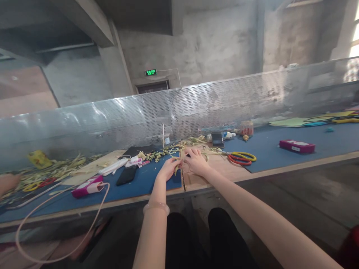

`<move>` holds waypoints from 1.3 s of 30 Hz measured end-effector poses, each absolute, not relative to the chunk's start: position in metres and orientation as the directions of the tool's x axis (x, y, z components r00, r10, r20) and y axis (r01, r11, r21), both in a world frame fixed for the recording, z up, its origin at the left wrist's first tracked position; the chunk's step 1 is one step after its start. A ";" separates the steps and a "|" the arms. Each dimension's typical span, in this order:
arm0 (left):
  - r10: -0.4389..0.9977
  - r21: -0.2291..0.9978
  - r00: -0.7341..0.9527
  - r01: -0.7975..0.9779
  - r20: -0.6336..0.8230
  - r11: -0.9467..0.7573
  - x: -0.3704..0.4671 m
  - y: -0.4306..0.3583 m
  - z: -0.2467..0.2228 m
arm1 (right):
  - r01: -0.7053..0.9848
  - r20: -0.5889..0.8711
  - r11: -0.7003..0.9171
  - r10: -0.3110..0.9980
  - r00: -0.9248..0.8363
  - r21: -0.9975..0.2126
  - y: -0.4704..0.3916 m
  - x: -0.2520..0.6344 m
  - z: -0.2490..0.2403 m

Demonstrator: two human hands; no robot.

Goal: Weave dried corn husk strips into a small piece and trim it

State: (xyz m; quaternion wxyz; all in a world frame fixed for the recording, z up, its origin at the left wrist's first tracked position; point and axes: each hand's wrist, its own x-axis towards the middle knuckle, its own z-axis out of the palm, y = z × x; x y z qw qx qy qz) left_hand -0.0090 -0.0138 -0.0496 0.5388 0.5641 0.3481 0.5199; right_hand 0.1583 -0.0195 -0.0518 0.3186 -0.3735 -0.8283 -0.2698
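Note:
My left hand [168,169] is closed in a pinch at the table's front, with a thin yellow-green strip [176,170] coming out below its fingertips. My right hand [197,163] meets it fingertip to fingertip, its fingers bent over the same small piece. Much of what lies between the fingers is hidden and too small to make out fully. Both hands are just above the seam where a brown cardboard sheet [224,169] meets the blue mat [157,180]. Scissors with red and yellow handles [242,158] lie right of my right hand.
Left are a black phone [127,175], a magenta box [87,186] with a looped cable, and another person's hand [9,183]. Small green pieces [159,155] lie behind my hands. A bottle [230,135], jar [246,128] and second magenta box [297,146] stand right. A perforated metal screen [196,108] runs behind.

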 end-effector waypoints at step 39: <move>0.968 0.973 0.113 -0.088 0.222 -0.212 -0.012 -0.016 -0.049 | 0.373 0.390 0.669 0.133 -0.911 0.643 -0.022 0.155 -0.052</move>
